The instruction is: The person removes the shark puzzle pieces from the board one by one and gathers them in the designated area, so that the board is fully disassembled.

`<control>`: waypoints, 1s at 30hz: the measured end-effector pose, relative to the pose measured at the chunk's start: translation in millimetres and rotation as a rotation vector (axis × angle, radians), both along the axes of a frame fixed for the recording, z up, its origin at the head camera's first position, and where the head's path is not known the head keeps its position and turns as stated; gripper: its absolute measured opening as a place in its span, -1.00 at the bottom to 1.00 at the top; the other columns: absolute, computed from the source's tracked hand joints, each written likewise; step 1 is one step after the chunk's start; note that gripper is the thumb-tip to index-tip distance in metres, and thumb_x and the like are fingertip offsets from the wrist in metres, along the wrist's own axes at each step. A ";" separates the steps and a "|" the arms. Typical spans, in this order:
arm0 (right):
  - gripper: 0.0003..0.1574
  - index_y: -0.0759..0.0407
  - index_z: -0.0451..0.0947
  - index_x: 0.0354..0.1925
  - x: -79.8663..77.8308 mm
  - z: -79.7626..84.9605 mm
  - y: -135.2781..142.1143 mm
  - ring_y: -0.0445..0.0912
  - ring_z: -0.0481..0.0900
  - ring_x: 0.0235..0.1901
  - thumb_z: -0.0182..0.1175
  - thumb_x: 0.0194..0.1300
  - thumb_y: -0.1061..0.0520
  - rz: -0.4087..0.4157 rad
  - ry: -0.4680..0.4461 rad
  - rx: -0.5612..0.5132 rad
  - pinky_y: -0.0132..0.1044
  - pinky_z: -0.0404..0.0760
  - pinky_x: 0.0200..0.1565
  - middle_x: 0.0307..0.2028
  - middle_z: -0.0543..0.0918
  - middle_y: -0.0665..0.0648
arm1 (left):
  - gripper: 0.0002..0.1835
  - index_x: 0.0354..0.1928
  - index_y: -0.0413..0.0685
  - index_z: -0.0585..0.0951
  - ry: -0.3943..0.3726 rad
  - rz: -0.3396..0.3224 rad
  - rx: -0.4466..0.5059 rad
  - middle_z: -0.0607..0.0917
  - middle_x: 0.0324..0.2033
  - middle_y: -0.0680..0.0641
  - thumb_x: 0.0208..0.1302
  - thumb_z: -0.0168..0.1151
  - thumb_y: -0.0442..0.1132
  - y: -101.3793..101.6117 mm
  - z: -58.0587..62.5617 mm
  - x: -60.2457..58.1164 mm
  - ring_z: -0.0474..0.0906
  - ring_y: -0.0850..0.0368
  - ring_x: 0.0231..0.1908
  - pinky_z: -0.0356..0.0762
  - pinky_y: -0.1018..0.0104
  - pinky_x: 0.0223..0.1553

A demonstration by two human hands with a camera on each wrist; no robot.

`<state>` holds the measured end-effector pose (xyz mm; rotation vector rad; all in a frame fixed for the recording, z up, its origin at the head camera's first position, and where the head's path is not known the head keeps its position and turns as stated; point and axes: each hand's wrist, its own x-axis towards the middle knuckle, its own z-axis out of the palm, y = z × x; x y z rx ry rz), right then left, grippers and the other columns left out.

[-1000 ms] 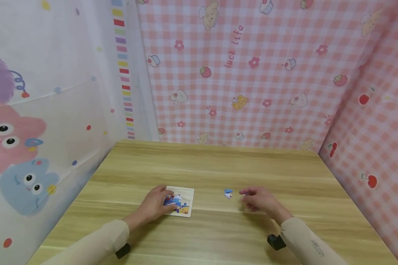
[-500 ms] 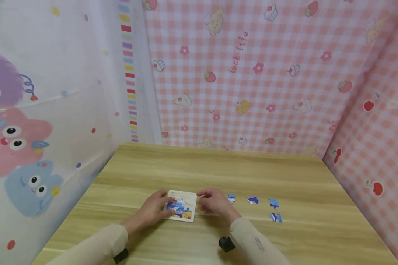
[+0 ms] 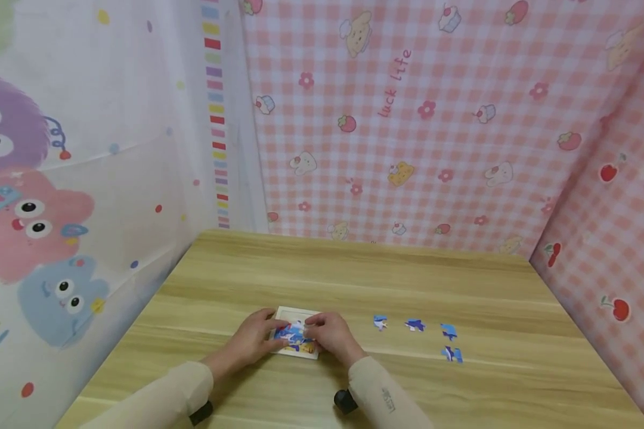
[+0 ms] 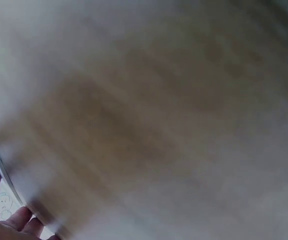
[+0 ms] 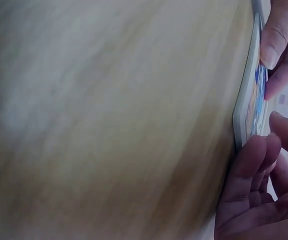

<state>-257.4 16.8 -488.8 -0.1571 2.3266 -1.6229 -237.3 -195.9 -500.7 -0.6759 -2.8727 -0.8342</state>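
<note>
A small white-framed jigsaw puzzle board (image 3: 296, 356) lies on the table, its partly filled picture blue, with yellow along the near edge. My left hand (image 3: 252, 336) grips its left side, thumb and fingertips reaching over the picture. In the left wrist view, fingers (image 4: 19, 218) curl at the board's edge. My right hand (image 3: 333, 335) is over the board's right part, thumb and forefinger pinching a small pale puzzle piece (image 3: 306, 331), mostly hidden by the fingertips. Up close in the right wrist view, the right hand (image 5: 264, 185) has its fingertips right at the board's corner.
Several loose puzzle pieces lie to the right: a blue-and-white one (image 3: 380, 323), a purple shark one (image 3: 415, 325), a blue one (image 3: 448, 331) and another blue one (image 3: 452, 354). The wood-grain table (image 3: 354, 268) meets a pink checked curtain (image 3: 429, 143) behind.
My right hand has moved left from the loose pieces to the board and now reaches over its right part. The left hand has stayed on the board. The head view has shifted slightly.
</note>
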 end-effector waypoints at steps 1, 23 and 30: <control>-0.72 0.36 0.67 -0.09 0.1 0.9 -0.1 -0.24 0.39 -0.67 0.31 0.20 0.32 0.003 0.005 0.021 -0.47 0.41 -0.62 -0.44 0.63 0.04 | -0.54 0.09 -0.20 0.67 -0.005 0.002 0.002 0.46 0.19 -0.49 0.22 0.41 -0.08 0.2 0.4 -0.5 0.36 -0.45 0.21 0.26 -0.31 0.24; -0.69 0.36 0.60 -0.08 0.1 5.3 -12.4 -0.19 0.49 -0.64 0.31 0.17 0.44 -0.014 -0.045 -0.073 -0.46 0.46 -0.62 -0.46 0.65 0.07 | -0.52 0.07 -0.22 0.68 0.003 -0.003 -0.008 0.47 0.18 -0.49 0.21 0.41 -0.06 -0.2 0.8 -0.3 0.39 -0.43 0.19 0.29 -0.28 0.23; -0.71 0.32 0.63 -0.08 0.3 5.1 -11.1 -0.20 0.47 -0.65 0.31 0.19 0.42 -0.023 -0.049 -0.064 -0.47 0.45 -0.62 -0.50 0.61 0.05 | -0.54 0.06 -0.25 0.68 0.017 -0.025 0.005 0.48 0.15 -0.50 0.22 0.40 -0.09 -0.2 2.2 -0.3 0.40 -0.45 0.17 0.30 -0.30 0.21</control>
